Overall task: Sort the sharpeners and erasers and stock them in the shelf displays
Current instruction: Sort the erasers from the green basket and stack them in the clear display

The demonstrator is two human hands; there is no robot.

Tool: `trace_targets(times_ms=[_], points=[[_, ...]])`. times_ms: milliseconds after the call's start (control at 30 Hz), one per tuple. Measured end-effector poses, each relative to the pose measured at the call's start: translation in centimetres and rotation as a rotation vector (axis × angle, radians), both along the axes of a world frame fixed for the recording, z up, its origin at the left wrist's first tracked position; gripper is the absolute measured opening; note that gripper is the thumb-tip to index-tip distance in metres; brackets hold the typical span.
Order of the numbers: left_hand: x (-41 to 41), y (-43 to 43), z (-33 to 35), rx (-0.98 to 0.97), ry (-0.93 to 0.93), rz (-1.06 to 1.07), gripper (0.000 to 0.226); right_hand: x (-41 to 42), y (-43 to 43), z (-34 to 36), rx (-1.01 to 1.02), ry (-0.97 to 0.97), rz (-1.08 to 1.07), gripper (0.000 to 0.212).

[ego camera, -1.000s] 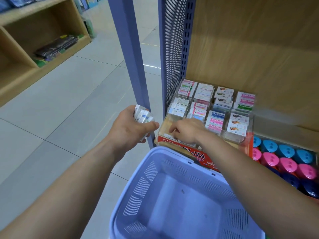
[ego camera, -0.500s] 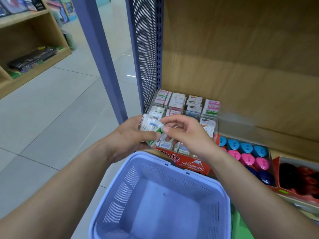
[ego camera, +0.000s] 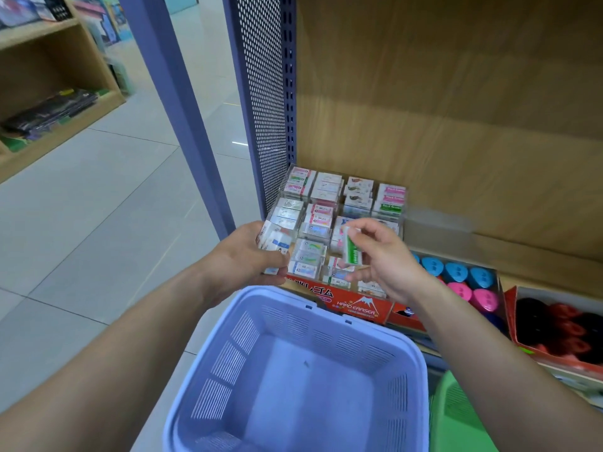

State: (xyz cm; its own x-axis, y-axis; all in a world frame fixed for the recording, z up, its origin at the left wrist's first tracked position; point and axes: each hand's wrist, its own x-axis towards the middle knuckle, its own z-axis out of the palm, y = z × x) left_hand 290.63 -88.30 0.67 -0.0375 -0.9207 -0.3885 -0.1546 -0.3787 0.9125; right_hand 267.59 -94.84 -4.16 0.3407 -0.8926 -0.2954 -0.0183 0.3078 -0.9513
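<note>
1. You're in the middle of stocking erasers. Your left hand [ego camera: 248, 256] is curled round a small stack [ego camera: 274, 246] of wrapped ones, at 9 o'clock of the display [ego camera: 326, 203].
2. Your right hand [ego camera: 388, 265] pinches one green eraser [ego camera: 352, 249] between thumb and fingertips. It's tilted, just over the display's front rows.
3. The display sits at 12 o'clock from your hands, against the mesh panel [ego camera: 264, 93]. Its clear compartments hold erasers sorted by wrapper, and a red box [ego camera: 359, 305] fronts it.
4. The sharpeners [ego camera: 456, 275], blue and pink, lie in their carton at 3 o'clock of the display. Neither hand is on them.
5. The basket [ego camera: 228, 363] is at 6 o'clock, and I see no stock in it. So that left-hand stack looks like the last erasers to place.
6. Next, match the green wrapper to its compartment. Green labels show in the back row at 11 and 1 o'clock, but the print is too blurred to tell which matches. Then lay it flat, label up, without nudging its neighbours.
</note>
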Motion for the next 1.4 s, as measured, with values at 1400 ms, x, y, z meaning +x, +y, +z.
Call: trace_targets(times_ms=[1400], points=[[-2.6, -1.5, -1.4, -0.043, 0.015, -0.119, 0.039, 0.3, -0.6, 1.3, -0.343, 0.184, 0.159, 0.018]])
